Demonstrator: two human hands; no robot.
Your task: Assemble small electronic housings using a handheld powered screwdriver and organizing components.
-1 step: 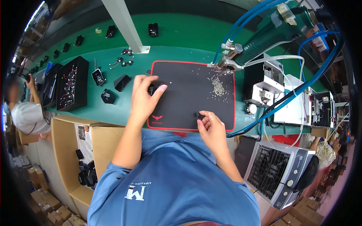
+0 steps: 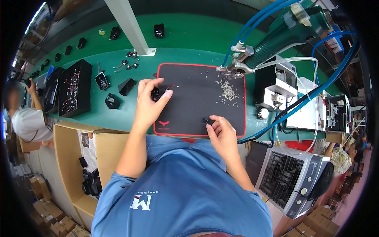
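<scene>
Over the left part of the black mat (image 2: pixel 189 110) my left hand (image 2: pixel 149 100) is closed round a small black plastic housing (image 2: pixel 155 94). Its thumb and fingers cover much of the housing. A thin red wire (image 2: pixel 171 86) with a pale tip shows just beyond the thumb. Near the mat's front edge, my right hand (image 2: pixel 222 132) pinches a small black part (image 2: pixel 206 121) between thumb and fingers. What kind of part it is, I cannot make out. Loose small screws (image 2: pixel 228 91) lie scattered on the mat's right side.
Left of the mat lie black housings (image 2: pixel 113 101) and a black box of wired parts (image 2: pixel 75 89). A green powered tool (image 2: pixel 276 39) with blue hoses overhangs the right side, beside a black-and-white machine (image 2: pixel 276 85). A cardboard box (image 2: pixel 114 154) stands front left; a person (image 2: pixel 27 118) sits far left.
My left hand has shifted slightly left with the black housing, and more of the housing and red wire shows. My right hand stays nearly in place.
</scene>
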